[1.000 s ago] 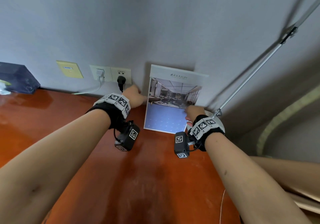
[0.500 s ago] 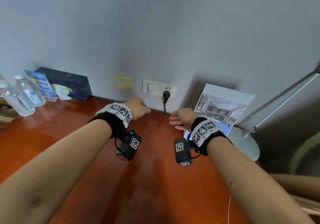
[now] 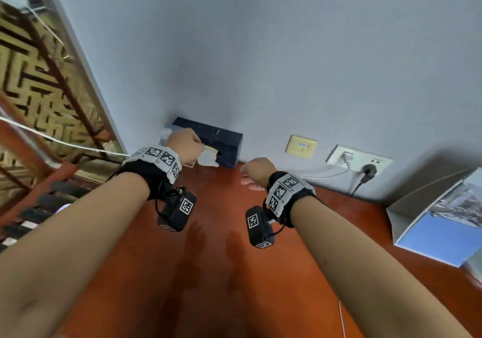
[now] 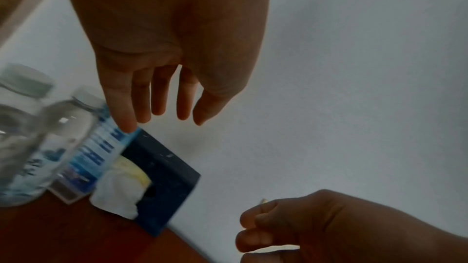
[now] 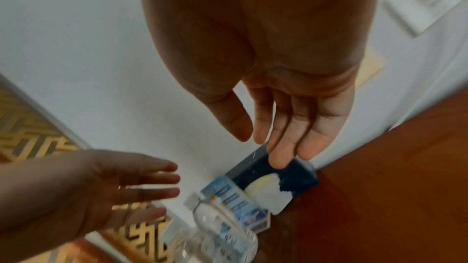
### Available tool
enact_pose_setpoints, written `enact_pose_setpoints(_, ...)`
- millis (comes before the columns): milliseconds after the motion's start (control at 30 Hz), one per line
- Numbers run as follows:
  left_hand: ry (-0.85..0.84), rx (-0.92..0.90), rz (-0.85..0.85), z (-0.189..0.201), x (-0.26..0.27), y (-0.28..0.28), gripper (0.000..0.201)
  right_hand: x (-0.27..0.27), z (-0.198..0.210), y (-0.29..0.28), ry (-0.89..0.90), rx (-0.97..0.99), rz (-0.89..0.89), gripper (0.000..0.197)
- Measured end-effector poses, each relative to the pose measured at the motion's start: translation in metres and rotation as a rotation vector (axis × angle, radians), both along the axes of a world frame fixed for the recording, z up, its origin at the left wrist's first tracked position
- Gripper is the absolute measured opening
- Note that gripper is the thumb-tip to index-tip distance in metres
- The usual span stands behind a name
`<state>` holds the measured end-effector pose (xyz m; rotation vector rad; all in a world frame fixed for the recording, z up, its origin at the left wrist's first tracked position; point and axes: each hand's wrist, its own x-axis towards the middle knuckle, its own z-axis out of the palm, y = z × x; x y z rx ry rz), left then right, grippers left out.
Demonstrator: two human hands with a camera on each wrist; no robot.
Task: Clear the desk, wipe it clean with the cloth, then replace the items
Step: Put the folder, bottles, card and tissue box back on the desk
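Note:
A dark blue tissue box (image 3: 221, 139) with a white tissue (image 3: 208, 158) hanging out stands against the wall on the red-brown desk (image 3: 208, 259). My left hand (image 3: 186, 145) hovers in front of its left end, fingers straight and empty (image 4: 164, 119). Below that hand stand two clear water bottles (image 4: 38, 143) and a small blue card stand (image 4: 101, 157), pressed close to the box (image 4: 162, 177). My right hand (image 3: 254, 174) is just right of the box, open and holding nothing (image 5: 268, 147). No cloth is in view.
A booklet (image 3: 443, 222) leans against the wall at the far right. A yellow switch plate (image 3: 301, 146) and a white socket (image 3: 358, 158) with a black plug and cable sit on the wall between. A patterned gold panel (image 3: 39, 81) lies beyond the desk's left end.
Both hands have left the booklet, which now leans on the wall, and moved left along the desk to the tissue box. The head view swung left with them.

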<state>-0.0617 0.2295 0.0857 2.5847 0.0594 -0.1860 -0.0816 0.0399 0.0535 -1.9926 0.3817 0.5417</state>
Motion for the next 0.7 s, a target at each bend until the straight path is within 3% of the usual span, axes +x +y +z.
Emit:
enact_pose_setpoints(167, -0.083, -0.070, 0.211, -0.021, 0.023, 0.072, 0.010, 0.036, -0.008, 0.080, -0.068, -0.136, 0.128, 0.022)
enact_pose_setpoints(300, -0.056, -0.087, 0.285, -0.034, 0.052, 0.109, 0.033, 0.076, -0.018, 0.123, -0.170, -0.238, 0.156, 0.032)
enact_pose_setpoints(467, 0.274, 0.084, 0.112, -0.055, 0.072, 0.129, 0.071, 0.114, -0.026, 0.165, -0.383, -0.403, 0.446, 0.058)
enact_pose_setpoints(600, 0.220, 0.086, 0.067, -0.072, 0.082, 0.137, 0.053, 0.137, -0.043, 0.187, -0.385, -0.449, 0.629, 0.072)
enact_pose_setpoints(700, 0.153, 0.061, 0.083, -0.075, 0.086, 0.138, 0.048, 0.138, -0.059, 0.190, -0.385, -0.460, 0.668, 0.069)
